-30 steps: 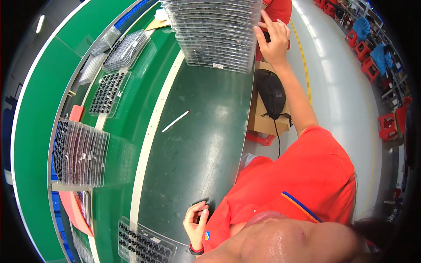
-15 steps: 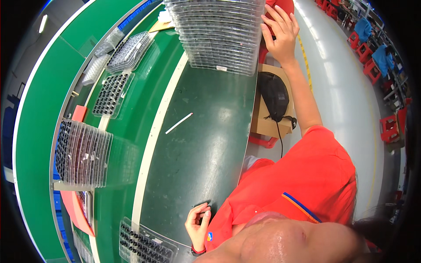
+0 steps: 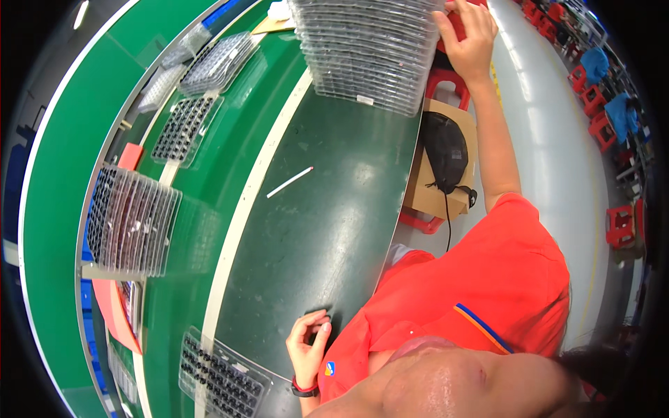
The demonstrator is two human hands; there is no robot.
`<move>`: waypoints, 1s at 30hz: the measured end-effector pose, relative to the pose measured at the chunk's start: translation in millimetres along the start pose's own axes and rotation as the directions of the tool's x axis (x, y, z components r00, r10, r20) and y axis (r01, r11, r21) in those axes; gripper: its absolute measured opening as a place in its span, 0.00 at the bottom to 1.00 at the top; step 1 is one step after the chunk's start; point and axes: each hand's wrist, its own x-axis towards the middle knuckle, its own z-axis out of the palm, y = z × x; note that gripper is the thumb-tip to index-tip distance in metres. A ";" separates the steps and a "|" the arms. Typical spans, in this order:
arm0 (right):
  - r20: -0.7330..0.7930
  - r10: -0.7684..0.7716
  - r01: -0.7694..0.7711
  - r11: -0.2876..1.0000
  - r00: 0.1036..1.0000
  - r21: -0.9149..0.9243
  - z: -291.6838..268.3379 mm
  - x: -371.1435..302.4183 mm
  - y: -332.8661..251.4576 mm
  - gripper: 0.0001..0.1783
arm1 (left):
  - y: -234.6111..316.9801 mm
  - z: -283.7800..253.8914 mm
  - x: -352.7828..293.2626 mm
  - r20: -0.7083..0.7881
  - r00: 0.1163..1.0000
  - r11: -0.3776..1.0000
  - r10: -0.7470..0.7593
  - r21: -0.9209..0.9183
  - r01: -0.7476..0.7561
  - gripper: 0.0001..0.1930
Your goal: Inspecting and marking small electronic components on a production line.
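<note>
My right hand (image 3: 474, 43) reaches out at the top right, beside the edge of a tall stack of clear plastic trays (image 3: 373, 59). Its fingers are stretched and apart, with the thumb close to the stack's side; whether they touch is hard to tell. Nothing shows in that hand. Near the front of the dark green tabletop (image 3: 327, 230), my left hand (image 3: 309, 341) rests with fingers loosely curled and the thumb apart, and no object is visible in it. A thin white stick (image 3: 290, 182) lies on the tabletop between the hands.
Left of a pale strip, a green belt (image 3: 240, 146) carries trays of black parts (image 3: 182, 131). Upright clear trays (image 3: 136, 223) stand farther left, and another filled tray (image 3: 221, 376) lies at lower left. A black bag (image 3: 444, 150) sits on a cardboard box (image 3: 460, 198) right of the table.
The whole view has shifted slightly. My right hand has moved a little farther up along the tray stack, its fingertips nearing the picture's top edge. My left hand stays loosely curled.
</note>
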 end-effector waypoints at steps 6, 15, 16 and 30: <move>0.077 0.326 -0.335 0.922 0.942 0.195 15.4 -95.0 -9.0 0.38 | 71.8 20.7 57.1 0.063 0.953 0.888 0.295 0.350 -0.298 0.18; 0.725 0.554 -0.592 0.766 0.409 -0.251 51.9 -205.4 0.0 0.57 | 120.1 112.5 305.2 0.268 0.941 0.960 0.204 -0.241 -0.140 0.42; 0.698 0.585 -0.664 0.718 0.412 -0.210 58.1 -209.1 -4.4 0.56 | 120.8 120.8 324.3 0.276 0.949 0.954 0.153 -0.291 -0.069 0.44; 0.673 0.584 -0.615 0.752 0.453 -0.238 82.8 -212.9 2.0 0.58 | 121.4 190.5 426.8 0.358 0.918 0.912 0.172 -0.410 -0.011 0.49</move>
